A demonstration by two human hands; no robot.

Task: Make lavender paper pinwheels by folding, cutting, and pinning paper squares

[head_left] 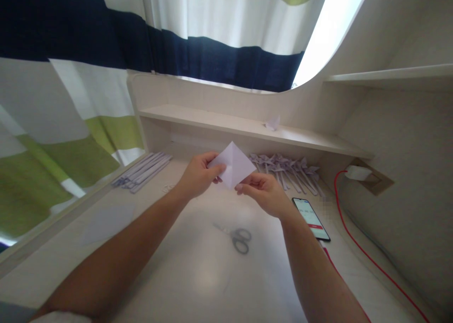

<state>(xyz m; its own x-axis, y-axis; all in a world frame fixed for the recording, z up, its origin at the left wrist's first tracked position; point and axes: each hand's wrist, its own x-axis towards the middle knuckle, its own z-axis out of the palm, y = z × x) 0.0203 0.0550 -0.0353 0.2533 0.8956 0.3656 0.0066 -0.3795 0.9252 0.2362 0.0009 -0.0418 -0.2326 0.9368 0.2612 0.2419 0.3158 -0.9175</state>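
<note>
A small white sheet of paper [233,165], turned like a diamond, is held up over the white desk [198,276]. My left hand [198,174] pinches its left corner with closed fingers. My right hand [264,191] grips its lower right edge between thumb and fingers. Both hands hover above the desk, a little in front of the low shelf.
Grey-handled scissors [238,237] lie on the desk below my hands. A phone [311,218] with a lit screen and a red cable [357,247] lie at the right. Folded paper pinwheels on sticks [286,167] lie under the shelf [247,129]; paper sticks [143,171] lie at the left. A striped curtain hangs behind.
</note>
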